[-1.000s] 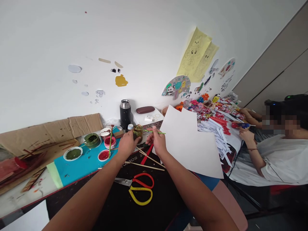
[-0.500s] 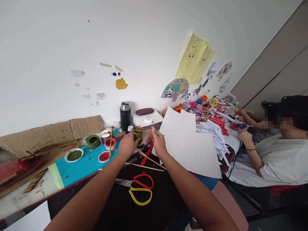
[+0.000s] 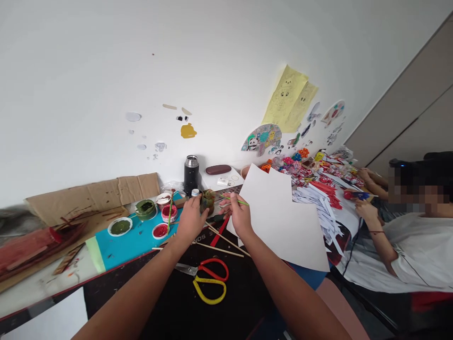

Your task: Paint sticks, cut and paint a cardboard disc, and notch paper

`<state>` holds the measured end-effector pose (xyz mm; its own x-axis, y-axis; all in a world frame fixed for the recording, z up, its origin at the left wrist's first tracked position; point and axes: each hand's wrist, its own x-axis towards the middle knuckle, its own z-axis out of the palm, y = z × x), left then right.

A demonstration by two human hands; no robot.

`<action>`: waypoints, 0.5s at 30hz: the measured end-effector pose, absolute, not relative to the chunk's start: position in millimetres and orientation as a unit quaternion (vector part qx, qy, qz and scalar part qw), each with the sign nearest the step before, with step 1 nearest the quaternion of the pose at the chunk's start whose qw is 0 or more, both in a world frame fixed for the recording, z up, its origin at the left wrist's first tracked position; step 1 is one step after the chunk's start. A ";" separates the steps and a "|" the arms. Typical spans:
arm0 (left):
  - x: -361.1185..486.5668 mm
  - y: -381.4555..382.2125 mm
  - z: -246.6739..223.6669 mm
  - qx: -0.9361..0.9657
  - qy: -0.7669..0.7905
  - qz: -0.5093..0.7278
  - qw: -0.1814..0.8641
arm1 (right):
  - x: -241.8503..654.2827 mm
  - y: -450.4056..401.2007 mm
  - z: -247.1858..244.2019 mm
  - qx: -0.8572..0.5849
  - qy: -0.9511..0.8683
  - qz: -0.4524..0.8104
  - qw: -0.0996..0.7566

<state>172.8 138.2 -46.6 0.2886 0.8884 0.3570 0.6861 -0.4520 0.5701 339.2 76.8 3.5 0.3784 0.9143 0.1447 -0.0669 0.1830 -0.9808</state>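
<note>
My left hand [image 3: 191, 221] is closed against the near left side of a paint-stained jar [image 3: 209, 203], its thumb by the jar's lower edge; part of the grip is hidden. A white-capped bottle [image 3: 195, 192] stands just behind those fingers. Between the fingers of my right hand [image 3: 238, 212] lies a thin green paintbrush [image 3: 244, 203], one end pointing left towards the jar. Below both hands, several pale wooden sticks [image 3: 226, 242] and a red strip [image 3: 220, 232] rest on the black tabletop. Scissors [image 3: 208, 278] with red and yellow handles lie nearer to me.
Left are paint pots of green [image 3: 120, 227] and red [image 3: 160, 231] on a blue sheet [image 3: 109, 250]. A black flask [image 3: 191, 174] stands at the wall. White paper [image 3: 279, 222] and heaped paper strips [image 3: 316, 208] lie right, beside another person [image 3: 417, 231] holding a blue tool.
The whole view has shifted, so things sit slightly lower and further right. Both hands stay around the same place by the jar, the brush still in my right hand.
</note>
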 end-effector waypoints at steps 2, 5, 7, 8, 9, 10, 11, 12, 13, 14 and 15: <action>161.1 127.1 -39.9 0.798 0.478 0.331 0.161 | 340.5 76.2 5.8 -0.516 -0.408 0.371 0.655; 131.5 106.6 -29.8 0.804 0.459 0.337 0.171 | 340.9 75.1 4.9 -0.521 -0.405 0.377 0.650; 102.3 92.4 -23.1 0.799 0.461 0.343 0.179 | 341.0 74.1 2.6 -0.524 -0.400 0.382 0.647; 84.7 85.7 -19.8 0.794 0.466 0.346 0.182 | 341.5 73.4 2.0 -0.525 -0.395 0.380 0.651; 65.5 79.5 -16.4 0.786 0.473 0.351 0.185 | 342.3 72.6 2.2 -0.525 -0.389 0.375 0.658; 44.9 73.5 -12.9 0.772 0.486 0.359 0.195 | 343.3 71.5 3.3 -0.524 -0.382 0.369 0.665; 23.5 67.7 -9.4 0.753 0.508 0.365 0.202 | 344.3 70.2 5.6 -0.522 -0.376 0.363 0.674; 2.0 61.8 -5.9 0.733 0.536 0.363 0.207 | 344.8 68.8 8.9 -0.520 -0.372 0.357 0.681; -18.7 55.4 -2.7 0.709 0.570 0.360 0.206 | 344.4 67.1 12.8 -0.517 -0.371 0.355 0.685; -37.9 48.6 0.0 0.686 0.600 0.356 0.204 | 342.9 65.3 17.1 -0.512 -0.372 0.356 0.688; -54.8 41.2 1.9 0.659 0.631 0.359 0.197 | 339.8 63.5 21.0 -0.500 -0.377 0.367 0.688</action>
<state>-54.8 41.2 1.9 -0.0533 0.9731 0.2242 0.6896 -0.1265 0.7130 339.8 63.5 21.0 0.4454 0.8824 0.1520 -0.1276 0.2306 -0.9647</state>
